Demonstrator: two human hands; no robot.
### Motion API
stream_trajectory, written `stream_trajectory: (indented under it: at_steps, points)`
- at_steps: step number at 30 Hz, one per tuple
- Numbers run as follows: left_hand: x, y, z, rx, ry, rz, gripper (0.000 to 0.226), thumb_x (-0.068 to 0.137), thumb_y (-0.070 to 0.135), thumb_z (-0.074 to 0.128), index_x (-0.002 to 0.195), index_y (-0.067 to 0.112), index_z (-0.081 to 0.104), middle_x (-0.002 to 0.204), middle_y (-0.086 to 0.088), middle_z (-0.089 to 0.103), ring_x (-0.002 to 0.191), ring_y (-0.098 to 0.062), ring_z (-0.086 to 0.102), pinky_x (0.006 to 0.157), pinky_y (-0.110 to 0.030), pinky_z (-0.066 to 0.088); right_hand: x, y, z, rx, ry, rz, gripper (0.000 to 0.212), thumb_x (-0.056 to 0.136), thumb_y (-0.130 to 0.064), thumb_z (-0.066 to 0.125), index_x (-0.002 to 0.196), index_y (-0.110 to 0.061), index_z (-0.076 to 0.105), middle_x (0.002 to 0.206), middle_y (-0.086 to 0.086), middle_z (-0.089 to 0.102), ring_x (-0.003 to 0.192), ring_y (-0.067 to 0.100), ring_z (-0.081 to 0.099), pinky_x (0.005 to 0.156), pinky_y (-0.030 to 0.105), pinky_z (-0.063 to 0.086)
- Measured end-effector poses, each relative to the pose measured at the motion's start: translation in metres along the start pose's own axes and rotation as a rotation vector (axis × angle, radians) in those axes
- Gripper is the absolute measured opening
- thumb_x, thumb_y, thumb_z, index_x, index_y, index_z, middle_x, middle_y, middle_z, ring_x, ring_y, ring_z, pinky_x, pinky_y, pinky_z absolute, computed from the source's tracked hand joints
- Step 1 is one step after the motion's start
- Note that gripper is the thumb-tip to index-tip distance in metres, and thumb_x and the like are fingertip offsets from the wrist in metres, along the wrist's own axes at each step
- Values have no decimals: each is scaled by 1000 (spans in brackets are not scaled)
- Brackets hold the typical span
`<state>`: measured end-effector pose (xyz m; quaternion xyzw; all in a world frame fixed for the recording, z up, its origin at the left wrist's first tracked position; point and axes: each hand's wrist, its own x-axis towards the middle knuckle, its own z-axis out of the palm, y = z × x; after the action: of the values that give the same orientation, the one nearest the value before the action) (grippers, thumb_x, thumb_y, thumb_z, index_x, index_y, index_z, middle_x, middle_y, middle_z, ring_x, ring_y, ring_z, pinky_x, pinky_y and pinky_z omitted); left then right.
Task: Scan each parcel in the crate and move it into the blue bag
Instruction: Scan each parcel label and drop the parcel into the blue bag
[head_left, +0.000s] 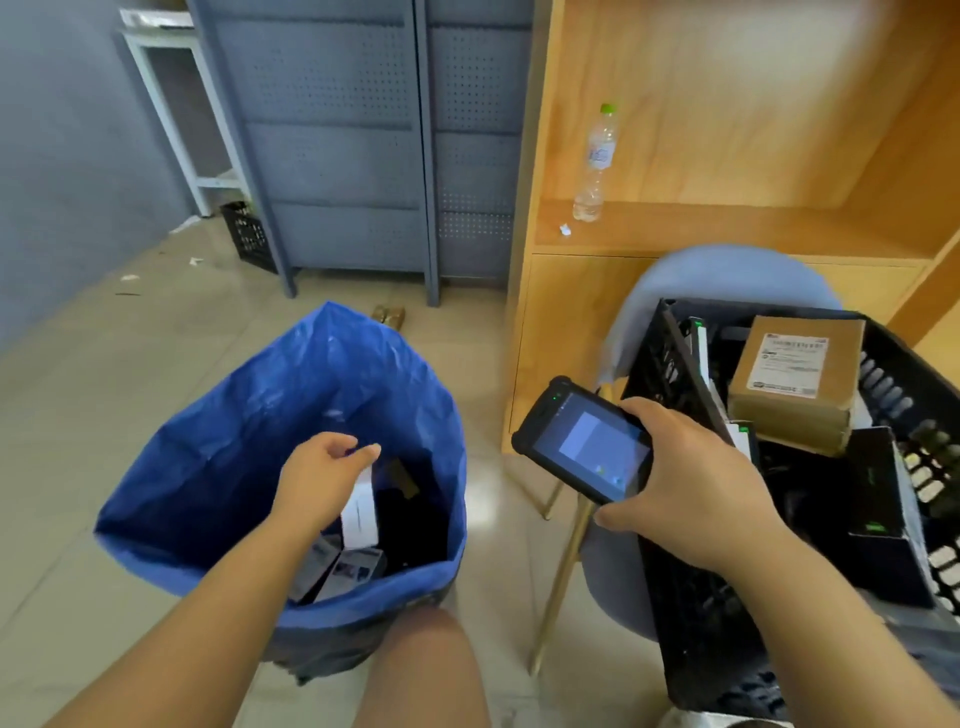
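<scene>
Several parcels in blue bag

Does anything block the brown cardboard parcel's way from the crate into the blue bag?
Nothing fixed: the cardboard parcel lies on top and the blue bag gapes open. Only the right hand, holding the scanner, sits between them.

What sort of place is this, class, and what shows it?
Probably a parcel sorting room: a black crate of labelled parcels, a handheld scanner in the right hand, and a blue bag with more parcels inside.
</scene>
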<state>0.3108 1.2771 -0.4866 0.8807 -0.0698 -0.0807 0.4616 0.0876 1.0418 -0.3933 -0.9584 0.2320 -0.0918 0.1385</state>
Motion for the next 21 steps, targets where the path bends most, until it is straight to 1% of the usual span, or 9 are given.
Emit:
stream_trajectory:
  at_steps: [2, 4, 6, 9, 11, 13, 15, 16, 21]
  points:
    - [0, 2, 10, 2, -97, 9, 23, 82, 34, 72, 94, 16, 68, 98, 4, 67, 92, -17, 62, 78, -32, 45, -3, 4, -3, -14, 8, 28, 91, 48, -50, 79, 126, -34, 34, 99, -13, 50, 81, 9, 47, 59, 26, 38]
    - [-4, 11, 25, 12, -216, 35, 20, 82, 35, 72, 91, 17, 69, 93, 4, 69, 88, -18, 65, 78, -37, 51, -7, 11, -9, -19, 21, 63, 88, 48, -51, 79, 122, -35, 34, 99, -13, 50, 82, 10, 48, 62, 29, 42]
    - [-9, 27, 40, 14, -301, 88, 17, 83, 32, 72, 88, 17, 68, 90, 3, 69, 84, -19, 65, 76, -39, 51, -12, 22, -17, -19, 38, 110, 87, 48, -51, 79, 120, -35, 34, 98, -13, 50, 84, 12, 50, 66, 33, 47]
    - [-15, 60, 64, 7, -394, 190, 11, 83, 31, 73, 86, 23, 66, 85, 8, 68, 80, -14, 62, 71, -31, 48, -22, 45, -30, -27, 65, 194, 92, 48, -52, 79, 125, -34, 32, 106, -12, 51, 91, 13, 51, 73, 36, 48]
    - [-20, 86, 84, 7, -445, 247, 11, 83, 32, 72, 88, 24, 67, 83, 10, 67, 79, -10, 61, 72, -29, 47, -31, 64, -38, -37, 88, 248, 95, 48, -53, 79, 129, -34, 32, 111, -12, 52, 94, 15, 52, 75, 36, 48]
    - [-26, 112, 106, -9, -474, 289, 9, 83, 30, 72, 88, 23, 68, 86, 9, 68, 81, -7, 62, 74, -24, 48, -39, 84, -47, -49, 105, 305, 96, 49, -54, 77, 131, -33, 31, 110, -12, 51, 91, 15, 52, 73, 35, 49]
    - [-32, 137, 130, -44, -513, 334, 9, 83, 24, 73, 88, 18, 68, 86, 4, 68, 79, -9, 61, 67, -14, 44, -48, 106, -57, -59, 124, 359, 95, 49, -55, 77, 130, -33, 32, 106, -12, 51, 85, 13, 50, 69, 33, 48]
    - [-35, 149, 143, -53, -541, 359, 9, 83, 22, 73, 88, 16, 68, 87, 2, 68, 79, -10, 60, 65, -13, 43, -53, 117, -61, -64, 134, 384, 96, 49, -55, 77, 130, -33, 32, 105, -12, 51, 84, 12, 50, 68, 32, 49]
    - [-43, 206, 211, -28, -635, 484, 12, 82, 30, 73, 90, 26, 66, 90, 7, 66, 84, -10, 61, 69, -24, 43, -69, 168, -79, -64, 188, 524, 97, 47, -56, 77, 130, -33, 32, 103, -12, 50, 81, 13, 49, 64, 31, 44]
